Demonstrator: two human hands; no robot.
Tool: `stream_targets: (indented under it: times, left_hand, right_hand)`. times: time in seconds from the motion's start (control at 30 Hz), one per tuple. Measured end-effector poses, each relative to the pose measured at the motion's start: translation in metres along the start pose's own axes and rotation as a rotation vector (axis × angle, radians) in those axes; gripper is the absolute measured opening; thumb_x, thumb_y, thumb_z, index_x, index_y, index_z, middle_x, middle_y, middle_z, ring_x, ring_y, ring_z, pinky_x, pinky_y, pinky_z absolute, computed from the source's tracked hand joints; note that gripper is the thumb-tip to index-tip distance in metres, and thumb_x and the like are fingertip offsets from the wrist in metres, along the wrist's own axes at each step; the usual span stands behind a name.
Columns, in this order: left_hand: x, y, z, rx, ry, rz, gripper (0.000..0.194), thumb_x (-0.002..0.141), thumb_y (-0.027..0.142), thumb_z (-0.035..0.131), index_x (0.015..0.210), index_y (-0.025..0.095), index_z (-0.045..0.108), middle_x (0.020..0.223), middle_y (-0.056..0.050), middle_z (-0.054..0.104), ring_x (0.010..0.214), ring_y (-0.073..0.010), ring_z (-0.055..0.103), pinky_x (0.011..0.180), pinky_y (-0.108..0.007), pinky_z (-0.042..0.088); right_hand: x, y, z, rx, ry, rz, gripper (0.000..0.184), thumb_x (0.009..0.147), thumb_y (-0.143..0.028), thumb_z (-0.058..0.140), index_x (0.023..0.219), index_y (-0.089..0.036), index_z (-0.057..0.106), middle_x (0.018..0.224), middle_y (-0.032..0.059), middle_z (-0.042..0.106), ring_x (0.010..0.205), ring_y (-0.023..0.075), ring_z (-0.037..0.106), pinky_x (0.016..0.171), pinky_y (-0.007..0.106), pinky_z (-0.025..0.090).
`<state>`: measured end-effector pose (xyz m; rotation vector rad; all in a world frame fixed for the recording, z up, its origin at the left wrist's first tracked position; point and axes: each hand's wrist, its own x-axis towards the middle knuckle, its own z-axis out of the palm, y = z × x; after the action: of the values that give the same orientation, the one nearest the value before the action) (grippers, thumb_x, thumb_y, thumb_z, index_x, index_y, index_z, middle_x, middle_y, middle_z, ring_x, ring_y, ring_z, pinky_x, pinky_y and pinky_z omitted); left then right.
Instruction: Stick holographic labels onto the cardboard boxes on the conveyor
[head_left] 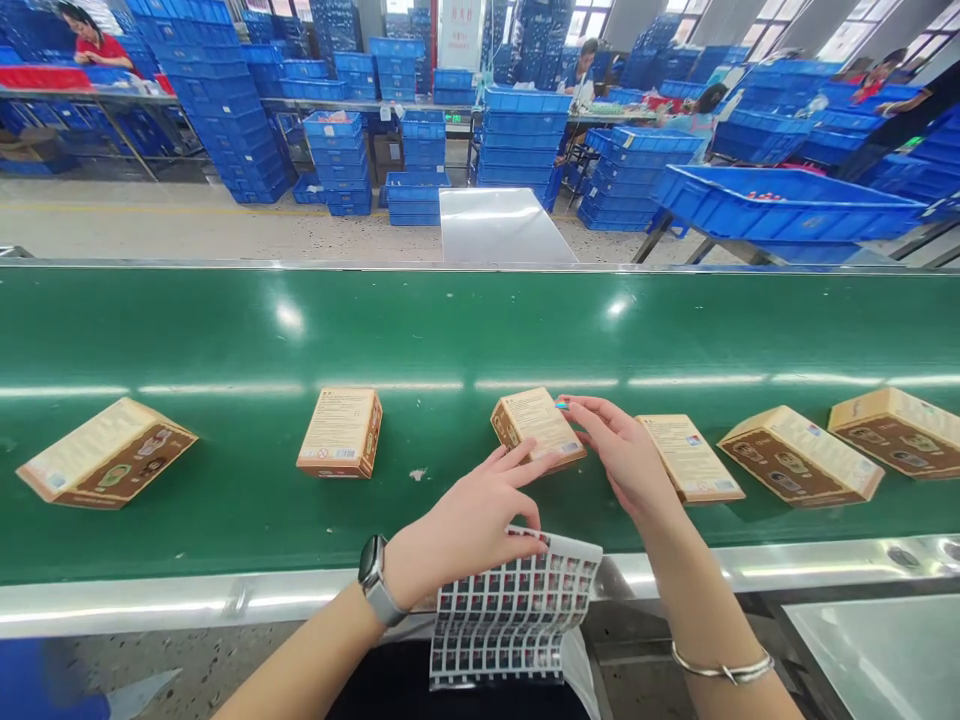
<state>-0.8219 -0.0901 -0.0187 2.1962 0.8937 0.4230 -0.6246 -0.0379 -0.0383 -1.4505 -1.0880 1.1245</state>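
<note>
My left hand [487, 510] pinches the top edge of a sheet of small stickers [517, 615] between thumb and a curled finger. Its outstretched fingers rest on a cream and brown box [536, 420] lying on the green conveyor belt [420, 330]. At that box's right edge, my right hand [619, 440] is closed, with a small shiny sticker [562, 404] at its fingertips. Just right of this hand lies another box [694, 455] with a similar small sticker on its top face.
More boxes lie on the belt: one at left centre [341, 430], a tilted one at far left [109, 455], and two at right [799, 455] [900, 430]. A metal rail [225, 605] edges the belt. Beyond are stacked blue crates [525, 140] and several people at work tables.
</note>
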Motion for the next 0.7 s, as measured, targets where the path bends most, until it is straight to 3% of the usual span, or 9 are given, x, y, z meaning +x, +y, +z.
stream_targets:
  times: [0.17, 0.5, 0.6, 0.7]
  left_hand:
    - [0.010, 0.000, 0.006, 0.006, 0.006, 0.033, 0.012, 0.080, 0.021, 0.080, 0.071, 0.017, 0.074, 0.159, -0.006, 0.040, 0.151, -0.0289, 0.028, 0.120, -0.042, 0.038]
    - [0.031, 0.005, 0.015, 0.040, -0.028, 0.070, 0.014, 0.081, 0.027, 0.080, 0.071, 0.018, 0.075, 0.161, -0.002, 0.035, 0.151, -0.0290, 0.028, 0.122, -0.043, 0.035]
    - [0.037, 0.008, 0.017, 0.072, -0.054, 0.081, 0.014, 0.082, 0.028, 0.079, 0.073, 0.017, 0.076, 0.162, -0.003, 0.033, 0.152, -0.0283, 0.026, 0.124, -0.041, 0.032]
    - [0.044, 0.010, 0.020, 0.105, -0.083, 0.085, 0.015, 0.083, 0.029, 0.078, 0.074, 0.017, 0.077, 0.164, -0.001, 0.027, 0.153, -0.0290, 0.024, 0.124, -0.042, 0.031]
  right_hand:
    - [0.006, -0.001, -0.009, -0.091, -0.008, 0.011, 0.048, 0.063, -0.062, 0.079, 0.086, -0.019, 0.072, 0.086, 0.0070, 0.074, 0.083, 0.0255, 0.065, 0.072, 0.036, 0.050]
    - [0.010, 0.006, -0.015, -0.303, 0.137, -0.068, 0.042, 0.066, -0.059, 0.064, 0.080, -0.020, 0.066, 0.085, 0.0101, 0.072, 0.080, 0.0281, 0.065, 0.067, 0.038, 0.049]
    - [0.009, 0.008, -0.016, -0.394, 0.231, -0.128, 0.036, 0.069, -0.056, 0.061, 0.080, -0.022, 0.061, 0.092, 0.0111, 0.070, 0.085, 0.0290, 0.065, 0.072, 0.041, 0.050]
    - [0.015, 0.008, -0.019, -0.458, 0.323, -0.179, 0.040, 0.071, -0.054, 0.062, 0.093, -0.022, 0.056, 0.104, 0.0128, 0.068, 0.083, 0.0275, 0.064, 0.074, 0.043, 0.051]
